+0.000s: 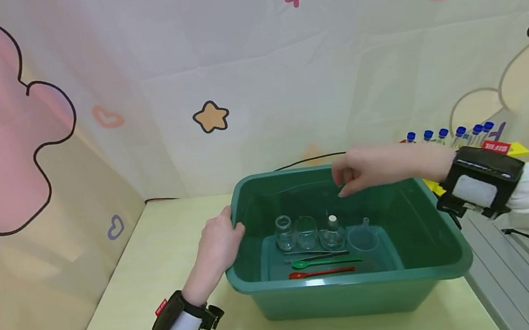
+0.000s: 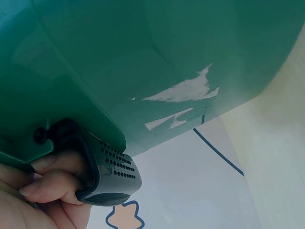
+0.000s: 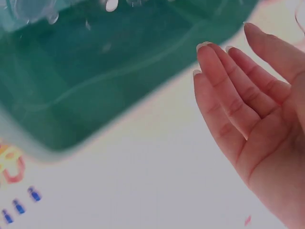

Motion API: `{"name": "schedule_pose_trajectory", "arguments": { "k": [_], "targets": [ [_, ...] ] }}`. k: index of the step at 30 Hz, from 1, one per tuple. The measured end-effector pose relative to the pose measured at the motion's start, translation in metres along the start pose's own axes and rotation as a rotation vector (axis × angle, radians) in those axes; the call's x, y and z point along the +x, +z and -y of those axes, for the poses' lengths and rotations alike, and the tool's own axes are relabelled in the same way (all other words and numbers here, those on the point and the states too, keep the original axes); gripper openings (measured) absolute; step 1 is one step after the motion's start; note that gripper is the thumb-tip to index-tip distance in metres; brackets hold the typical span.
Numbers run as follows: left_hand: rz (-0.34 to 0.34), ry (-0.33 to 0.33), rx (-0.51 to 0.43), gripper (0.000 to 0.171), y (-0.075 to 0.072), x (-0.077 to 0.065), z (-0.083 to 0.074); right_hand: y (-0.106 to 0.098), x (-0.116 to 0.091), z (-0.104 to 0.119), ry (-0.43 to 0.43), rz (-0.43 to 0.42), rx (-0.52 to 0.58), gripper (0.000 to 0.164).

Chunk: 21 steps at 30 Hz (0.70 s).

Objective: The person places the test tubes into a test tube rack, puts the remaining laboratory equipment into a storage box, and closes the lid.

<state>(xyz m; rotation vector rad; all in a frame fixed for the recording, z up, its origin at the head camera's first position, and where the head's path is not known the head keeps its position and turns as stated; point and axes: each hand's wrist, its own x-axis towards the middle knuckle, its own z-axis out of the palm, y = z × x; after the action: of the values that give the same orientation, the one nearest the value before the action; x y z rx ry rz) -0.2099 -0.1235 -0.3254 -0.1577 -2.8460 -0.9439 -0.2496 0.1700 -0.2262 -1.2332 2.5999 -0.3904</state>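
Observation:
A deep green tub (image 1: 348,278) stands on the table. At its left end my left hand (image 1: 217,242) grips the dark handle (image 2: 116,169), fingers curled round it in the left wrist view. My right hand (image 1: 368,166) hangs over the tub's back rim, its fingers loosely bent around nothing. In the right wrist view its palm (image 3: 271,138) shows bare. On the tub's floor stand a glass jar (image 1: 284,234), a beaker (image 1: 306,231), a small flask with a white top (image 1: 333,239) and a clear funnel (image 1: 364,238). Before them lie metal tweezers (image 1: 317,253), a green spoon (image 1: 328,261) and a red spoon (image 1: 322,272).
Several blue-capped test tubes (image 1: 443,135) stand behind my right forearm, near a yellow piece (image 1: 517,149). The pale table (image 1: 166,254) extends left of the tub. A grey ribbed surface (image 1: 501,273) lies at right. A patterned cloth (image 1: 254,78) hangs behind.

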Motion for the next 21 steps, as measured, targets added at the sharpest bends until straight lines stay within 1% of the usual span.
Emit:
{"name": "schedule_pose_trajectory", "arguments": {
  "k": [3, 5, 10, 13, 16, 19, 21],
  "targets": [
    [0.001, -0.003, -0.004, 0.011, 0.0, 0.0, 0.001, -0.012, -0.021, -0.01, 0.045, -0.072, 0.014, 0.014],
    [0.001, -0.007, -0.007, 0.012, 0.0, 0.0, 0.002, -0.017, -0.036, -0.019, 0.084, -0.115, 0.002, 0.014],
    [0.004, -0.011, -0.013, 0.012, -0.001, -0.001, 0.001, -0.019, -0.074, -0.042, 0.203, -0.189, -0.027, 0.013],
    [0.004, -0.006, -0.01, 0.012, -0.001, -0.001, 0.0, -0.015, -0.097, -0.058, 0.282, -0.221, -0.05, 0.011],
    [0.005, -0.004, -0.006, 0.013, 0.0, -0.001, 0.0, -0.005, -0.117, -0.077, 0.382, -0.224, -0.065, 0.009],
    [0.007, -0.012, -0.004, 0.014, -0.001, -0.001, 0.0, 0.01, -0.138, -0.098, 0.476, -0.214, -0.044, 0.008],
    [0.009, -0.017, -0.005, 0.014, -0.001, -0.002, 0.0, 0.021, -0.153, -0.112, 0.528, -0.207, -0.002, 0.009]
  ]
}}
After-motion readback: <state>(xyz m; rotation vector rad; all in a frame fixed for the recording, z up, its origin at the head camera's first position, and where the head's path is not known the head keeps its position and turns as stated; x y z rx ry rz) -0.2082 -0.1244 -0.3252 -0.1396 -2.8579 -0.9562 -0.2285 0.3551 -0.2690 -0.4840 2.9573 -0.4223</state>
